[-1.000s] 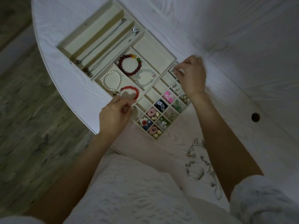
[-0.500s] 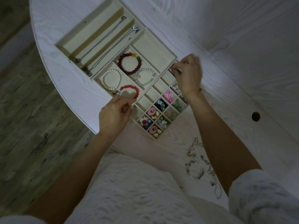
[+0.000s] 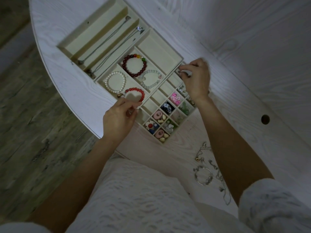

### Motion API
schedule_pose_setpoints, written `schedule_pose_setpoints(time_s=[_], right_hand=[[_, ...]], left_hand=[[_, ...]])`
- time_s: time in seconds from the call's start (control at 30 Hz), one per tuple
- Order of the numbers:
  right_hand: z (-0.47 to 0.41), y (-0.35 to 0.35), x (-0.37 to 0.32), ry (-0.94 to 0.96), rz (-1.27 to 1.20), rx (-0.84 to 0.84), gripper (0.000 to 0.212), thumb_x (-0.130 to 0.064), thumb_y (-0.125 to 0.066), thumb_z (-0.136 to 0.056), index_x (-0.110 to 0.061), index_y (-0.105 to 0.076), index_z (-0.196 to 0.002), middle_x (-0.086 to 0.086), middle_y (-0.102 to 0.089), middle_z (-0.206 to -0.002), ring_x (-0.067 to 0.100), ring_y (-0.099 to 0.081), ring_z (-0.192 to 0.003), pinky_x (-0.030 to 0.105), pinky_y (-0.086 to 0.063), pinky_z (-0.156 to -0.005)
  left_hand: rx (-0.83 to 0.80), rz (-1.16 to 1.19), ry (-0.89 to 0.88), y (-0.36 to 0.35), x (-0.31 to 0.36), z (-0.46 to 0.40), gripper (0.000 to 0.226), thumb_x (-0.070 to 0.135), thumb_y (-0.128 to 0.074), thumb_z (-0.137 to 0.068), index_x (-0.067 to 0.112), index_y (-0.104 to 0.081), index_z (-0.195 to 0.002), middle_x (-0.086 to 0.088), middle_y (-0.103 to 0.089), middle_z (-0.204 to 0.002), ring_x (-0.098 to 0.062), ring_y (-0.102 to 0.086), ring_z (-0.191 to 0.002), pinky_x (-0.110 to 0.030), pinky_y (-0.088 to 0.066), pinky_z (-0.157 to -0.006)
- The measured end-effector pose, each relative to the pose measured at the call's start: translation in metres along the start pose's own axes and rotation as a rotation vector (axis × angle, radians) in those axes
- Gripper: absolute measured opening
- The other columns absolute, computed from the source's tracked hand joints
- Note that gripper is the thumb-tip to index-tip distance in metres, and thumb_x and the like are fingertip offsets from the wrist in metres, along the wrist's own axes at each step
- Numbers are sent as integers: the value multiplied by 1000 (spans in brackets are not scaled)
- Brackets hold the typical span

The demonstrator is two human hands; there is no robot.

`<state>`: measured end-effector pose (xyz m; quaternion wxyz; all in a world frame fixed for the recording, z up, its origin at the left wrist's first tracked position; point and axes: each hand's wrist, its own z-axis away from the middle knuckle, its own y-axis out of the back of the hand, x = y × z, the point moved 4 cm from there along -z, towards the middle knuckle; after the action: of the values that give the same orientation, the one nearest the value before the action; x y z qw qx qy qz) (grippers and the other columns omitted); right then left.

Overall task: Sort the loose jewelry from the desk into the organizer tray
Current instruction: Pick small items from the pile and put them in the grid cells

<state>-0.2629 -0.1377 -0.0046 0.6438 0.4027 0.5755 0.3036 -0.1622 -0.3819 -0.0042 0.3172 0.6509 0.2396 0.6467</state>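
Your right hand (image 3: 196, 79) pinches something small over the tray's (image 3: 94, 31) far-right cell; left hand (image 3: 117, 120) fingers curl at the near edge, contents unclear. Loose jewelry (image 3: 204, 175) lies near-right, closer to your right hand.

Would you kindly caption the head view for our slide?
Right hand pinches a small piece over the organizer tray; left hand grips its near edge.

Looks like somebody's home, probably a bedroom or a dressing corner. There's a white wood-grain desk (image 3: 252, 64) with a cable hole (image 3: 265, 119), grey wood-look flooring (image 3: 30, 132), and a jewelry tray (image 3: 161, 49) full of personal bracelets and necklaces.
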Motion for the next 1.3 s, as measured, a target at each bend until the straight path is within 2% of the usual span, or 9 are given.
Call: schedule_pose_setpoints(time_s=[0.2,0.6,0.73,0.8,0.9,1.03,1.1,1.17,1.3], right_hand=[[1,1,-6,15,137,56,17,-21,-67,-84,-15,-73,-99,6,-59,-97,20,-49,-94,19,-28,-73],[4,1,-8,-40,98,83,16,-21,-67,-85,-16,-73,-99,4,-59,-99,18,-49,-95,16,-28,-72],[14,17,-4,-39,44,97,17,-20,-66,-85,-16,-72,-101,2,-57,-100,15,-50,-97,7,-29,-67],[33,36,0,-18,13,132,18,-20,-65,-84,-16,-71,-101,3,-58,-100,14,-51,-96,1,-29,-71],[87,64,16,-9,-17,157,23,-16,-65,-82,-14,-69,-105,4,-61,-98,16,-53,-91,12,-34,-77],[182,72,69,-216,80,58,27,-16,-66,-83,-14,-65,-110,6,-64,-93,25,-56,-87,22,-32,-77],[224,70,90,-406,81,0,24,-21,-66,-85,-13,-64,-108,8,-64,-93,28,-59,-86,29,-41,-79],[248,65,97,-539,20,-54,26,-27,-68,-84,-13,-61,-104,7,-64,-89,24,-60,-80,36,-48,-73],[257,51,91,-589,-8,-61,35,-30,-69,-81,-15,-56,-110,4,-62,-94,21,-58,-83,33,-46,-72]], left_hand=[[-3,5,2,-1,0,-1,18,9,-71,-81,18,-72,-97,-1,-65,-91,-10,-56,-67,-25,-44,-56],[-9,9,27,-2,0,-1,18,10,-70,-82,18,-72,-97,1,-64,-93,-7,-52,-69,-25,-43,-58],[-16,3,23,-2,0,-1,18,9,-69,-82,17,-71,-98,0,-63,-92,-7,-51,-67,-24,-41,-57],[-27,-30,8,-3,1,-1,19,11,-67,-83,16,-70,-101,-1,-63,-94,-8,-52,-68,-24,-40,-56],[-32,-72,-17,-3,2,0,19,13,-66,-85,15,-68,-104,-4,-62,-95,-17,-58,-69,-26,-41,-55],[-43,-93,-5,-2,4,0,20,15,-64,-86,15,-68,-105,-6,-62,-94,-23,-59,-75,-27,-39,-59],[-52,-92,-8,-2,5,0,20,17,-64,-86,15,-67,-106,-7,-62,-95,-24,-60,-77,-30,-43,-61],[-63,-90,11,-2,3,-1,21,19,-63,-87,17,-66,-107,-7,-62,-97,-25,-60,-80,-34,-46,-65],[-78,-94,22,-2,2,-2,21,22,-63,-87,19,-66,-107,-6,-63,-98,-25,-61,-84,-36,-48,-70]])
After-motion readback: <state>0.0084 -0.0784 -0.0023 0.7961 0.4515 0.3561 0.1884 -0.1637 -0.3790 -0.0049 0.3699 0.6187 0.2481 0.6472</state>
